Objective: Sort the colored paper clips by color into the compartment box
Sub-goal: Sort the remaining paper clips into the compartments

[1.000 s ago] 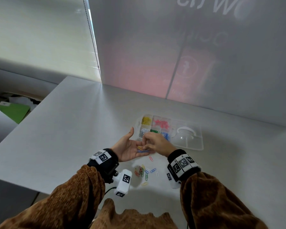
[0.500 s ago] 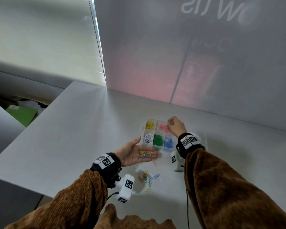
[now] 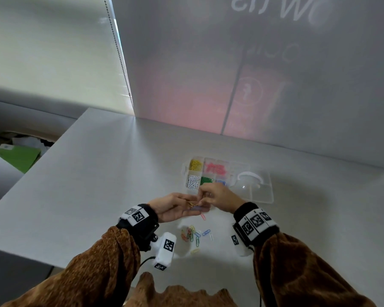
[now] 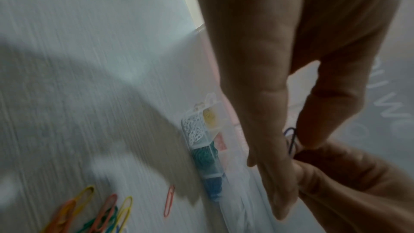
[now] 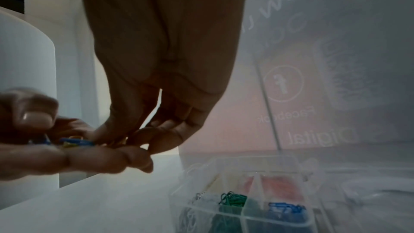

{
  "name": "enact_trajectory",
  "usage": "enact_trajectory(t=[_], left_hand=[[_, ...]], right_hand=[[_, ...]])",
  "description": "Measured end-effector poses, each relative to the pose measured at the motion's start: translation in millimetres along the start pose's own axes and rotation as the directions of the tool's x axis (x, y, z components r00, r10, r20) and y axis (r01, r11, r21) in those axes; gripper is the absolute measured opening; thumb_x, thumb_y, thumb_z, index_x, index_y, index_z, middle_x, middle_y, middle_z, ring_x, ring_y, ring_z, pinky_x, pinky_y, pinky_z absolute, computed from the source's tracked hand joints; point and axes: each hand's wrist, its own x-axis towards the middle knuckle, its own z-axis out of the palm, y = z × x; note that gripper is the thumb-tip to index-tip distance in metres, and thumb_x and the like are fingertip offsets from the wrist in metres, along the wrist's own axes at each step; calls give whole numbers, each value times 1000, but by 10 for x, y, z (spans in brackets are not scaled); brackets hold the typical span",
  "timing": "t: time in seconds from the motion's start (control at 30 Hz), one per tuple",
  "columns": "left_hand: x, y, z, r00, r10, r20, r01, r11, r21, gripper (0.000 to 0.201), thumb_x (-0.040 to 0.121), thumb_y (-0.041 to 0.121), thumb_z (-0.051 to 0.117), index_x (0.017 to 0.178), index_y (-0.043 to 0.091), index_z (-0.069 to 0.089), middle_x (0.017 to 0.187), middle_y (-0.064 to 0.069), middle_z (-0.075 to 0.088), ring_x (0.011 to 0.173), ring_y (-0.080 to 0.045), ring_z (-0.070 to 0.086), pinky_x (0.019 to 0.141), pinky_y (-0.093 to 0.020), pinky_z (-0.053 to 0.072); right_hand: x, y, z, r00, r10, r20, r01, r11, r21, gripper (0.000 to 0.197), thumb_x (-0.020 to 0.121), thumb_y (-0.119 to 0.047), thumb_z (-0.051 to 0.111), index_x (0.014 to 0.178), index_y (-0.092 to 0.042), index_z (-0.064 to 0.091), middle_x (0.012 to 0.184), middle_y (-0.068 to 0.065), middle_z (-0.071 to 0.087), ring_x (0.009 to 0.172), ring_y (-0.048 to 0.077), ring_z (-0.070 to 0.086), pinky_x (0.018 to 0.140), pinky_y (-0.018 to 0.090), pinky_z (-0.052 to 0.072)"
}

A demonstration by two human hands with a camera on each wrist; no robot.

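Observation:
My left hand (image 3: 175, 207) is held palm up in front of the box, with yellow and blue paper clips (image 3: 194, 206) lying on its nearly straight fingers and the thumb raised above them. My right hand (image 3: 217, 196) reaches over from the right, and its thumb and fingertips (image 5: 136, 134) pinch a clip on that palm; it looks yellow. The clear compartment box (image 3: 186, 171) behind the hands holds yellow, red, white, green and blue clips in separate cells. Several loose mixed clips (image 3: 193, 234) lie on the table below the hands.
The box's clear lid (image 3: 253, 189) lies open flat to the right. A single pink clip (image 3: 203, 216) lies just under the left fingertips. The grey table ends at an edge on the left, and a wall stands close behind the box.
My right hand came back from the red compartment to the left palm and now pinches a clip there. The left hand stayed in place with its clips.

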Motion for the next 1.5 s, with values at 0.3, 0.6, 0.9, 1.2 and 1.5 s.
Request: enact_trajectory(t=[0.3,0.6,0.9,1.2,1.5], left_hand=[[0,49,-12,998,4,69,10,978,-210,55,52,1,67,106,-9,63,114,-26,60,109,-41,58,102,-42,41],[-2,-5,-12,1000,7,12,-4,976,-220,34,77,16,53,105,-3,57,96,-19,64,90,-32,65,98,-42,45],[70,58,-138,943,-173,-285,122,975,-186,56,99,32,28,104,-16,57,102,-29,66,88,-34,69,79,-36,55],[688,337,193,946,-43,-322,-8,988,-156,55,101,31,28,131,-15,33,114,-32,57,105,-38,57,93,-38,44],[1081,519,491,975,8,-223,3,999,50,80,80,75,28,124,10,44,124,-13,46,115,-27,45,93,-42,37]], right_hand=[[-14,-182,168,983,69,-170,-39,984,173,7,84,-7,61,90,-7,59,75,1,58,65,7,51,61,15,42],[85,-202,319,980,68,-189,-58,997,57,14,80,-1,61,79,-15,58,68,-8,53,61,6,49,58,11,40],[77,121,247,896,425,-131,15,265,964,13,86,3,52,83,-7,59,67,2,57,60,11,52,54,19,46],[-273,634,160,894,445,-60,223,-323,920,45,33,-24,95,54,-10,57,52,0,47,41,8,42,35,17,35],[-578,836,107,838,543,-54,230,-261,937,44,36,-23,94,54,-12,56,45,-2,37,34,9,33,29,18,29]])
